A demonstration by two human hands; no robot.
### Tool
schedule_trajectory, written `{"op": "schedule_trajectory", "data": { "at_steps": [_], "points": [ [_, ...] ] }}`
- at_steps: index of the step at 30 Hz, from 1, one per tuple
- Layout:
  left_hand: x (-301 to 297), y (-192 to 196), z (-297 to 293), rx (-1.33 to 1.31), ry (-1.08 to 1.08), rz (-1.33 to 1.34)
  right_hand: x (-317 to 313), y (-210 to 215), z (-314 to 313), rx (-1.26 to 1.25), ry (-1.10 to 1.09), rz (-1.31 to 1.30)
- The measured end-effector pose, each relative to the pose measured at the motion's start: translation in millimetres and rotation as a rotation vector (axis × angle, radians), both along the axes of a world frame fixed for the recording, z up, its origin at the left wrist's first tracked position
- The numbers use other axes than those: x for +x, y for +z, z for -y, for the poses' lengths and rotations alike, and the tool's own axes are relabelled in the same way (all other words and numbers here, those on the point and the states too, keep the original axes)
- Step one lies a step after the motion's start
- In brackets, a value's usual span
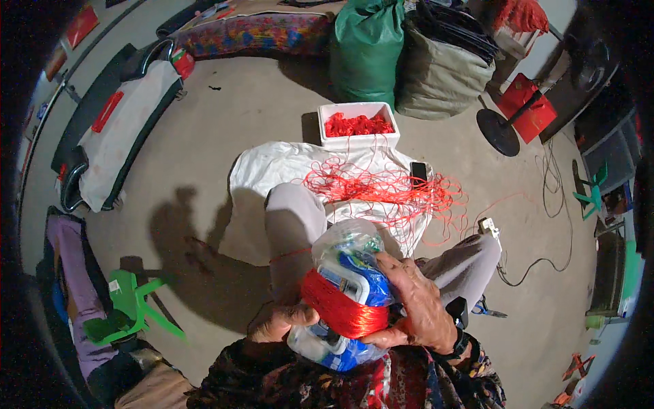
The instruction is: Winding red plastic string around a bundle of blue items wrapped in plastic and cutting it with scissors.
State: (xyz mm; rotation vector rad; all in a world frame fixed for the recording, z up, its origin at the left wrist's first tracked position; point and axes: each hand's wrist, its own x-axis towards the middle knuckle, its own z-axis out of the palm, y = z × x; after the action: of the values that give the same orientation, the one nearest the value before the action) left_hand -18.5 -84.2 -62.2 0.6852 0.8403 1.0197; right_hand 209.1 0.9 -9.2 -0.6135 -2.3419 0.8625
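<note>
Above my lap is a blue and white package in clear plastic, with a thick band of red cord wound around its middle. My right hand grips its right side, fingers bent over the upper part and thumb near the band. On the left, my left hand has its thumb against the package's edge; its other fingers are mostly hidden. A red strand crosses my left knee. Beyond my knees, loose tangled red cord lies over a white sheet.
A white box with red cord stands behind the sheet. A black phone lies by the tangle. Green sack and pale sack stand at the back. A green stool is left; a power strip with cable is right.
</note>
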Motion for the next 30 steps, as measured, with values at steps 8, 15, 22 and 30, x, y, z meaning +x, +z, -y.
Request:
{"op": "schedule_trajectory", "data": {
  "at_steps": [8,15,22,30],
  "points": [
    [1,5,-2,-0.047,-0.002,-0.057,9,-15,-1,0.016,-0.031,-0.037],
    [10,25,-14,-0.168,-0.065,-0.111,14,-10,-3,-0.176,-0.035,-0.088],
    [8,34,-25,-0.139,-0.077,-0.26,12,-17,-2,-0.218,-0.071,0.048],
    [8,-3,-7,-0.206,-0.088,-0.254,12,-24,4,-0.267,-0.012,0.082]
  ]
}}
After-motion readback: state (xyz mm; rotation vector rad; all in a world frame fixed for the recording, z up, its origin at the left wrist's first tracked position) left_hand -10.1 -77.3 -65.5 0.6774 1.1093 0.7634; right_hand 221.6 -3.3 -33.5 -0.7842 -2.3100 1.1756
